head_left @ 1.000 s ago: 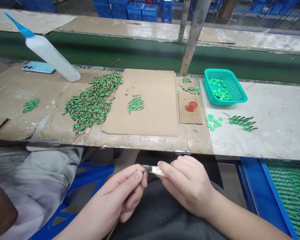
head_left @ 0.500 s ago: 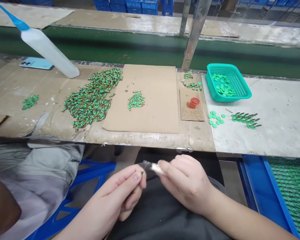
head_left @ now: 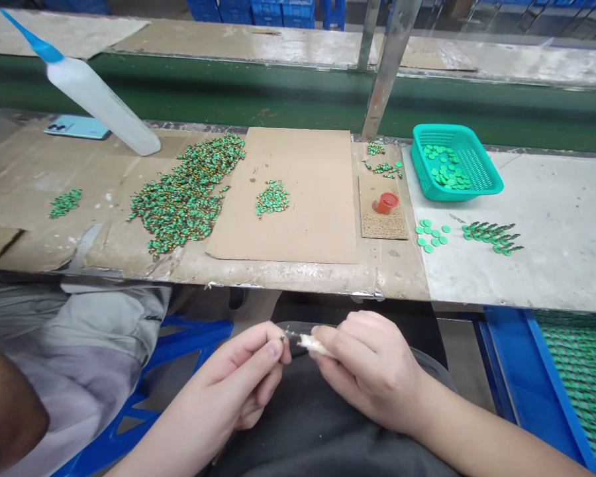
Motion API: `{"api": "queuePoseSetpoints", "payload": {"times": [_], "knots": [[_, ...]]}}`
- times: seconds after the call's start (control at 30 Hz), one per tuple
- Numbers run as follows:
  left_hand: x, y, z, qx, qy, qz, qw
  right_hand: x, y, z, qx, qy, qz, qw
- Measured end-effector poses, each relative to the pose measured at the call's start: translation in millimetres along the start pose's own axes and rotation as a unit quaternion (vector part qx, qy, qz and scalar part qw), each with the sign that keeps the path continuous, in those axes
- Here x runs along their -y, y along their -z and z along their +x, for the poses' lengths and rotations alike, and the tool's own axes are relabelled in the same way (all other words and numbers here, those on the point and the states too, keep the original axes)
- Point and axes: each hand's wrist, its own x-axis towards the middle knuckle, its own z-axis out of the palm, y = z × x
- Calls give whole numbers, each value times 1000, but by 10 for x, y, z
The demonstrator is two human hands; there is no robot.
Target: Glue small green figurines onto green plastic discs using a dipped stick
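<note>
Over my lap, just below the table edge, my two hands face each other a short way apart. My left hand [head_left: 248,381] is closed, thumb against forefinger, on a small dark piece [head_left: 283,338] whose tip barely shows. Held in the pinch of my right hand [head_left: 372,368] is a small white-wrapped tool [head_left: 314,344]; its end toward my left hand looks thin and blurred. On the table beyond lie a small pile of green-and-gold pieces [head_left: 272,199] on a cardboard sheet [head_left: 322,228] and a larger heap of the same pieces [head_left: 183,199] to its left.
Rightward are a red cup [head_left: 387,203], a green basket [head_left: 477,189] of green discs, loose discs [head_left: 428,233] and standing green figures [head_left: 491,236]. A blue crate [head_left: 541,384] sits low right. A squeeze bottle [head_left: 99,99] leans by a phone [head_left: 77,126]. Another person's leg [head_left: 114,324] is at left.
The white tool in my right hand has tilted slightly and shifted a little down. My left hand keeps its pinch in nearly the same place. The table items stay put; the view shifts slightly.
</note>
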Motion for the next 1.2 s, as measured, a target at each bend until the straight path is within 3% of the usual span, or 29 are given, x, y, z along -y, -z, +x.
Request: {"api": "queuePoseSetpoints", "payload": {"times": [0.1,0.23,0.4,0.57,0.7,0.83,1.0,1.2], "knots": [[-9,-15,7,-6,-6,1,1000,-1,-14,5,5,12,-10,1000],[-17,-19,28,-9,-8,15,1000,-30,-43,-1,-12,-33,-34,999],[7,-9,56,-15,-15,16,1000,-31,-46,-14,4,1,2,1000],[48,0,55,-19,-15,38,999,-30,-64,-25,-15,-31,-7,999],[85,19,50,-18,-17,39,999,-27,-75,-26,2,1,8,1000],[103,26,63,-23,-21,45,999,-32,-83,-35,-13,-41,-12,999],[97,10,81,-29,-22,57,998,-23,-71,-52,0,-7,16,1000],[68,-24,76,-33,-38,78,996,-27,-86,-72,-16,-40,10,999]]}}
